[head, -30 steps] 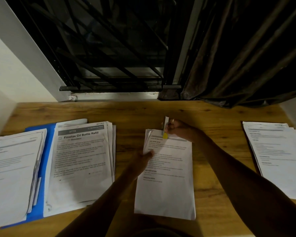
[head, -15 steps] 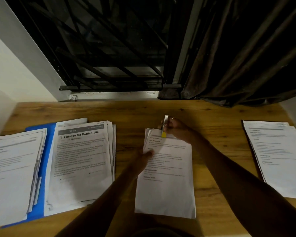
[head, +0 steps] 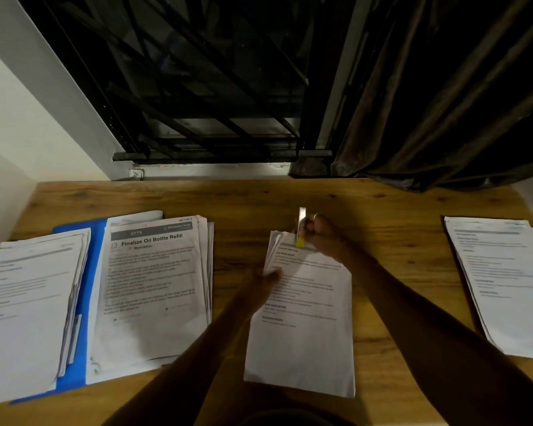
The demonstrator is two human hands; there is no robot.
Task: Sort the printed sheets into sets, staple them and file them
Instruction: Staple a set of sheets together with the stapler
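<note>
A thin set of printed sheets [head: 305,333] lies in the middle of the wooden table [head: 366,204]. My right hand [head: 322,233] grips a small stapler [head: 301,227] with a silver top and a yellow tip, placed over the set's top edge. My left hand [head: 263,282] presses on the left side of the same set; whether its fingers are straight is hard to tell. A stack headed "Finalize Oil Bottle Refill" [head: 154,290] lies on a blue folder [head: 91,272] at the left, beside another stack [head: 25,309].
A further pile of sheets [head: 505,278] lies at the table's right edge. A barred window [head: 213,87] and a dark curtain [head: 443,103] stand behind the table. A white wall [head: 19,124] closes the left side.
The stapler and my right hand have shifted slightly away from me along the set's top edge. My left hand stays on the sheets.
</note>
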